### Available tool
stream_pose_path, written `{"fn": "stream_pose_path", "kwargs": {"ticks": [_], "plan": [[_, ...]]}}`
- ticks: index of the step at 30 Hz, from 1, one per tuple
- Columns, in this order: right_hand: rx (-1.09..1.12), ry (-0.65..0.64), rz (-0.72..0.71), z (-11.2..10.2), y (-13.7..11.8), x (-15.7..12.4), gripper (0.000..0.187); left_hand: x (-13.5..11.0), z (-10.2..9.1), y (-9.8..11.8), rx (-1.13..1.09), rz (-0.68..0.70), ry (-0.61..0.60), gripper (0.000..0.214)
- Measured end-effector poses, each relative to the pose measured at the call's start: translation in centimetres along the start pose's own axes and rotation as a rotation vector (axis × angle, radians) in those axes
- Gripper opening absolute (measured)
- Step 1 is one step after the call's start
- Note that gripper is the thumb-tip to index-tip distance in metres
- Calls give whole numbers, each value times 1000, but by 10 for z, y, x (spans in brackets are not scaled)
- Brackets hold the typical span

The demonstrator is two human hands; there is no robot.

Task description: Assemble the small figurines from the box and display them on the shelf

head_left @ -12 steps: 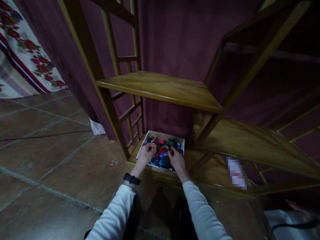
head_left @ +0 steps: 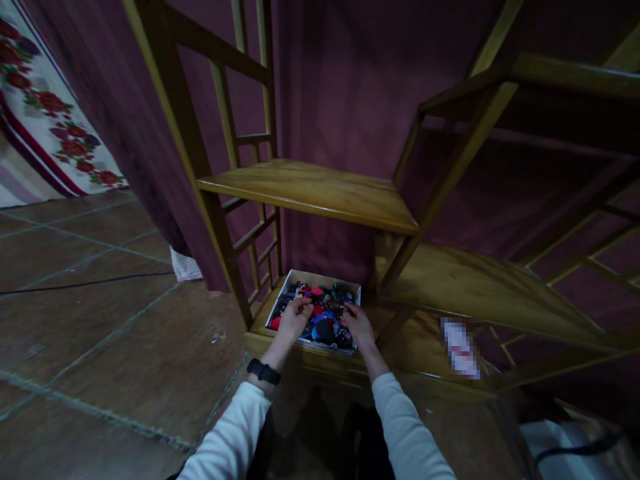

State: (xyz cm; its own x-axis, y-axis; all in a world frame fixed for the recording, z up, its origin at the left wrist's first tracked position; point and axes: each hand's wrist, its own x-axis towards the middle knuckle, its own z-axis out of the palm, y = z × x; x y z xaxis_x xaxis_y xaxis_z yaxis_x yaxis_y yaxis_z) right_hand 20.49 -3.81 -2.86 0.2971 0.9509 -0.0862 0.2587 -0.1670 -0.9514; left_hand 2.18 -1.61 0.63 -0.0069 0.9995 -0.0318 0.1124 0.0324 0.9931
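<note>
A shallow white box (head_left: 300, 277) full of small coloured items (head_left: 325, 313), red, blue, black and green, sits on the bottom board of a wooden shelf unit (head_left: 310, 190). My left hand (head_left: 295, 319) reaches into the box's left half with its fingers curled down among the items. My right hand (head_left: 356, 325) rests at the box's front right, fingers bent onto the pile. What either hand grips is too small and dark to make out. A black watch (head_left: 263, 371) sits on my left wrist.
The shelf's slanted upright (head_left: 200, 167) stands left of the box; a wider lower shelf (head_left: 490, 287) runs right. A dark red curtain (head_left: 345, 87) hangs behind. Tiled floor (head_left: 100, 320) with a black cable (head_left: 85, 283) lies left. A white bag (head_left: 560, 447) sits at bottom right.
My head has shifted, so the shelf and box sit slightly left and lower in view. Both hands stay in the box, the left a little further toward its middle.
</note>
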Motion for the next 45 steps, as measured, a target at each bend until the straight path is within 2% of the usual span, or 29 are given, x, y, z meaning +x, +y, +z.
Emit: {"fn": "stream_pose_path", "kwargs": {"ticks": [3, 7, 11, 14, 18, 24, 29, 33, 38, 42, 45], "plan": [[-97, 15, -33, -2, -6, -10, 45, -5, 5, 4, -125, -114, -40, 39], [-215, 57, -174, -1, -17, -21, 39, -11, 8, 6, -245, -282, -124, 40], [-218, 55, -266, 5, -24, -28, 37, -12, 9, 4, -348, -342, -164, 37], [-166, 48, -294, 10, -23, -28, 39, -10, 12, 5, -370, -313, -142, 37], [32, 61, -241, 15, -12, -21, 46, -11, 17, 6, -434, -222, -95, 43], [185, 12, -169, 17, -1, -12, 37, -16, 25, 4, -518, -84, -24, 47], [459, 2, -18, 18, -5, -15, 45, -24, 23, 7, -436, -35, 35, 43], [641, -108, 97, 18, -14, -26, 50, -36, 17, 13, -309, 66, 41, 37], [676, -236, 71, 14, -22, -47, 42, -64, 7, 22, -209, 138, 62, 33], [663, -227, 42, 9, -25, -72, 43, -86, -6, 21, -265, 80, 44, 36], [587, -188, -31, 3, -25, -96, 45, -104, -14, 19, -368, -2, 32, 42]]}}
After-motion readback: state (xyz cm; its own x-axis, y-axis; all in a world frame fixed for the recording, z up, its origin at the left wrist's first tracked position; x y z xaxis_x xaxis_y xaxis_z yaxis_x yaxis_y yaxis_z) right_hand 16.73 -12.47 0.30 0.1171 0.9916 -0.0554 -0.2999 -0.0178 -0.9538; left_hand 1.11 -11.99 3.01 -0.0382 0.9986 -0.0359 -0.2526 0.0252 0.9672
